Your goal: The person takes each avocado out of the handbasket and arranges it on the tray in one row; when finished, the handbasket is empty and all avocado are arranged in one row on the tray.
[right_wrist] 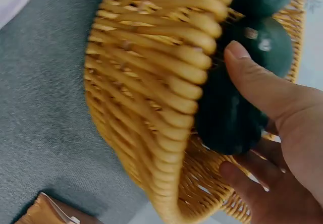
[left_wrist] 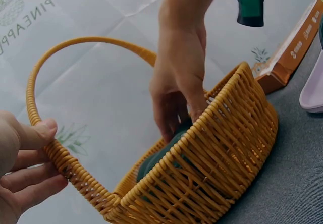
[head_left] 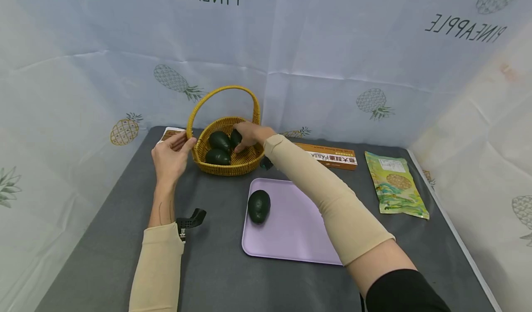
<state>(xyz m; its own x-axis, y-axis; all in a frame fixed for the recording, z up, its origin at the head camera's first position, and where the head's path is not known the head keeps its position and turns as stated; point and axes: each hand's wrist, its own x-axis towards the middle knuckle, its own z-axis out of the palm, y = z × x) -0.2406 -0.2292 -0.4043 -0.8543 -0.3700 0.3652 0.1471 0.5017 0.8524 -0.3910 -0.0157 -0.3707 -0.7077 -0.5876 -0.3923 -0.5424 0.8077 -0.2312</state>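
A yellow wicker basket (head_left: 228, 169) with a tall arched handle stands at the back of the grey table. My left hand (head_left: 170, 159) holds the left foot of that handle between thumb and fingers. Inside the basket, my right hand (head_left: 250, 135) grips a dark green avocado (right_wrist: 227, 114), thumb on one side and fingers on the other. Two more avocados, one behind (head_left: 219, 140) and one in front (head_left: 218, 157), lie to its left in the basket. Another avocado (head_left: 259, 207) rests on the left part of a lilac tray (head_left: 295, 238).
An orange pasta box (head_left: 338, 157) lies at the back, right of the basket, partly behind the right forearm. A green-yellow food packet (head_left: 399, 187) lies at the right edge. Behind the left hand, a brown-and-white pack (head_left: 171, 132) shows partly. A pineapple-print curtain (head_left: 316, 72) hangs behind.
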